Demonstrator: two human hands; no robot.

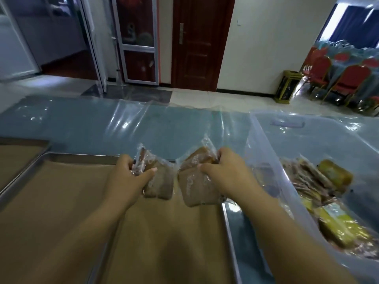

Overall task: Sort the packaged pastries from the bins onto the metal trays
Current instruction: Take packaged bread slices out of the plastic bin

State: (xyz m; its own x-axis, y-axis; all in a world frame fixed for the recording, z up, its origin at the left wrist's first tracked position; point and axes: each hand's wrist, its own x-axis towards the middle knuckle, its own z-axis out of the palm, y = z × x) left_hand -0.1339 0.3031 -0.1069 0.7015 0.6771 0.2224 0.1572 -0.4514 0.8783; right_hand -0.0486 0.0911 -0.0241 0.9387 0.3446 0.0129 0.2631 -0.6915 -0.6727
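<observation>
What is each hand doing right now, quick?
Left hand: gripping a bunch of brown pastry packets.
Right hand: gripping a second bunch of brown packets.

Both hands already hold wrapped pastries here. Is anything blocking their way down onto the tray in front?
Nothing visible does. The left hand and right hand hold the pastry packs directly over the far end of the metal tray, and nothing lies on its brown lining beneath them. The bin sits off to the right.
</observation>
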